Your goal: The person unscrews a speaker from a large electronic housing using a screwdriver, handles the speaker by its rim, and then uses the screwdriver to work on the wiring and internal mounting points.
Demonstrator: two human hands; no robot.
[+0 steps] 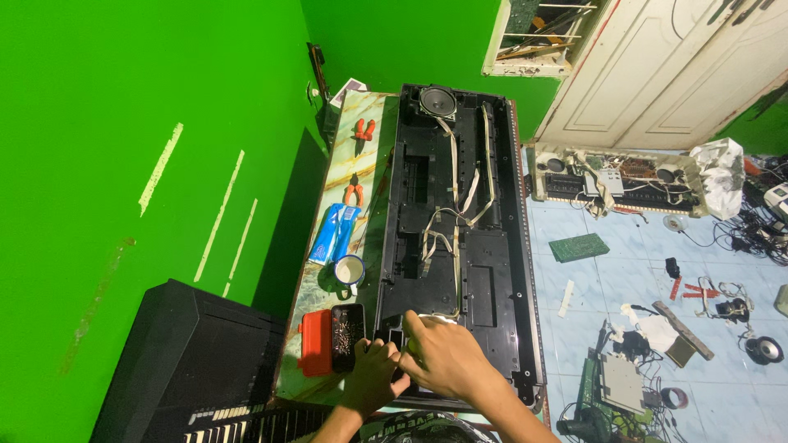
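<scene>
A long black keyboard casing (484,271) lies open on a narrow marble-patterned table (373,131), its inside up, with a round speaker (437,102) at the far end and pale ribbon cables (450,226) running down its middle. My left hand (373,373) rests on the near left corner of the casing, fingers curled against its edge. My right hand (443,353) lies just beside it, fingers bent down onto the near end of the casing by a second speaker that it mostly hides. Whether either hand pinches a small part I cannot tell.
Left of the casing sit a black tray of screws (346,335), a red case (315,343), a white mug (350,271), a blue packet (332,232) and two orange-handled pliers (355,193). Another keyboard (197,353) stands at the left. The tiled floor (624,271) holds circuit boards, cables and a second opened keyboard (616,180).
</scene>
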